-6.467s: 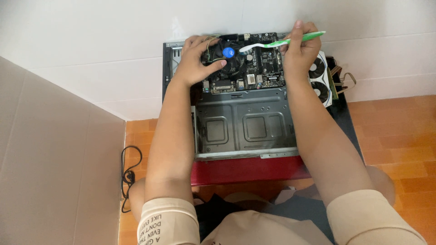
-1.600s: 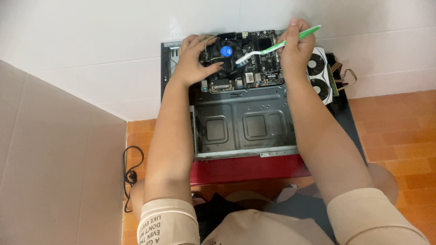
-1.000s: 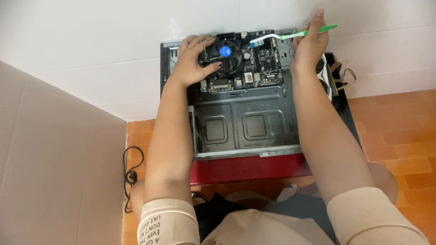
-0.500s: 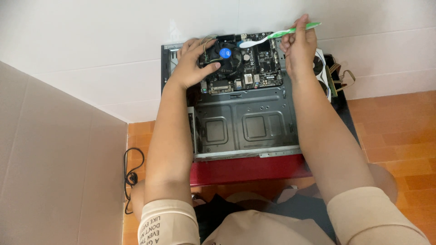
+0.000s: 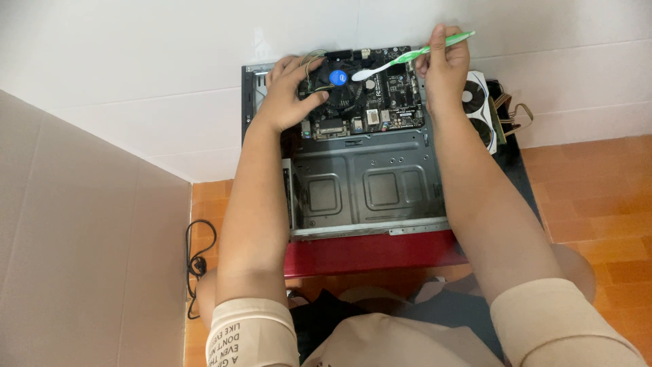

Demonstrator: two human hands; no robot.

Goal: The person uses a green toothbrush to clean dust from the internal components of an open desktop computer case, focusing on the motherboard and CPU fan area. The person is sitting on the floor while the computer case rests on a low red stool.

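The left hand (image 5: 291, 95) stays spread flat beside the blue-capped cooler fan (image 5: 337, 77) on the motherboard (image 5: 380, 102), while the right hand (image 5: 445, 68), pinching the green toothbrush (image 5: 407, 56), has lowered its bristles back onto the board.

The computer case (image 5: 370, 194) is bare matt grey sheet metal with stamped panels. The motherboard (image 5: 380, 102) looks dark and matt. The toothbrush (image 5: 407, 56) is smooth green and white plastic. The floor (image 5: 598, 197) is glossy orange tile; the wall (image 5: 136, 75) is smooth white tile.
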